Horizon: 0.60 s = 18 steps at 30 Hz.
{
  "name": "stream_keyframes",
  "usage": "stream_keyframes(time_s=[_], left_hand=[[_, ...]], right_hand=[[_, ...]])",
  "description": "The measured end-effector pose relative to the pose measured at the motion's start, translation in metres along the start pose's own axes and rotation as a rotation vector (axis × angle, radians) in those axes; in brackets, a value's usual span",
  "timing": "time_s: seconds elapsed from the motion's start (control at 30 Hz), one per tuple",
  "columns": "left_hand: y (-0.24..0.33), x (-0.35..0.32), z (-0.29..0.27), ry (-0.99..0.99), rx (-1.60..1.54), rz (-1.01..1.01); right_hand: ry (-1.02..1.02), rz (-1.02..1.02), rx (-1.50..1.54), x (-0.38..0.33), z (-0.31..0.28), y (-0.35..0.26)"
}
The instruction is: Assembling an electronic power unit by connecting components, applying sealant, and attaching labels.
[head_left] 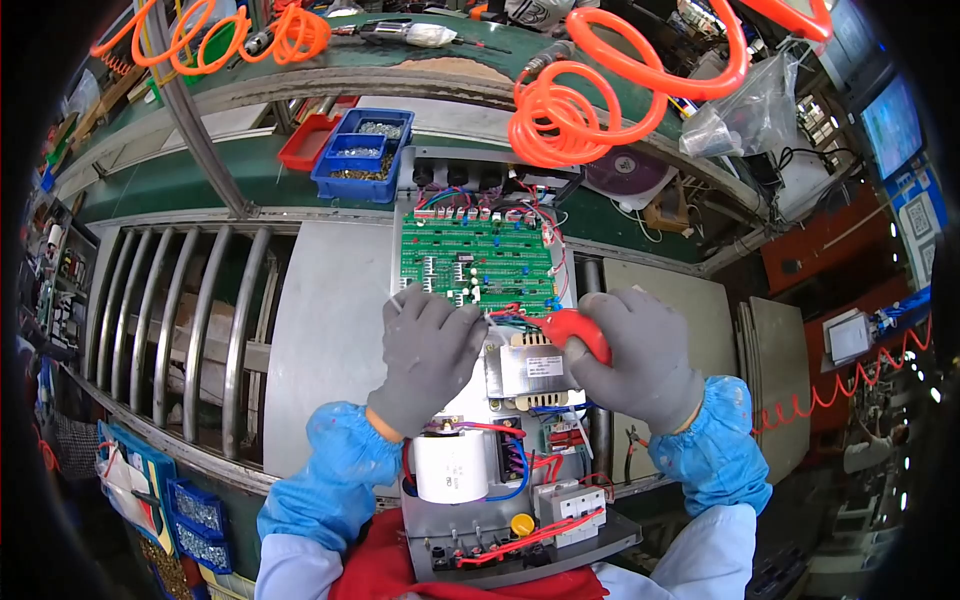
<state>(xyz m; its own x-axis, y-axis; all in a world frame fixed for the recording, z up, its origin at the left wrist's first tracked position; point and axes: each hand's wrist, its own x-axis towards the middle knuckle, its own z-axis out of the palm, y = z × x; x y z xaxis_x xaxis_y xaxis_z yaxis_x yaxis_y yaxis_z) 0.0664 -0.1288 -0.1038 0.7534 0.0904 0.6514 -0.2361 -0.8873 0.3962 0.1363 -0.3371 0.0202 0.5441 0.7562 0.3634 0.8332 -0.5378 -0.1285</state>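
An open grey electrical unit (330, 330) lies on the bench with a green circuit board (475, 260) at its far end. A metal transformer (525, 372) sits in the middle and a white cylindrical capacitor (452, 466) near me. My left hand (425, 355), in a grey glove, rests at the board's near edge and pinches thin wires there. My right hand (640, 355), also gloved, grips a red-handled tool (575, 330) whose tip points left at the same wires.
Blue parts bins (362, 155) and a red tray (308, 142) with screws stand behind the unit. Orange coiled air hoses (580, 100) hang overhead. Metal rollers (190, 330) run on the left. More blue screw bins (195, 520) sit at lower left.
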Motion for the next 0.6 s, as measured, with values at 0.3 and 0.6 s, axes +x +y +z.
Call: stream_keyframes(time_s=[0.3,0.6], left_hand=[[-0.003,0.004,0.012,0.056,0.019,-0.038],[-0.005,0.007,0.018,0.084,-0.028,-0.076]], right_hand=[[0.068,-0.035,-0.047,-0.001,-0.008,-0.007],[0.136,-0.044,0.001,-0.009,-0.048,-0.043]])
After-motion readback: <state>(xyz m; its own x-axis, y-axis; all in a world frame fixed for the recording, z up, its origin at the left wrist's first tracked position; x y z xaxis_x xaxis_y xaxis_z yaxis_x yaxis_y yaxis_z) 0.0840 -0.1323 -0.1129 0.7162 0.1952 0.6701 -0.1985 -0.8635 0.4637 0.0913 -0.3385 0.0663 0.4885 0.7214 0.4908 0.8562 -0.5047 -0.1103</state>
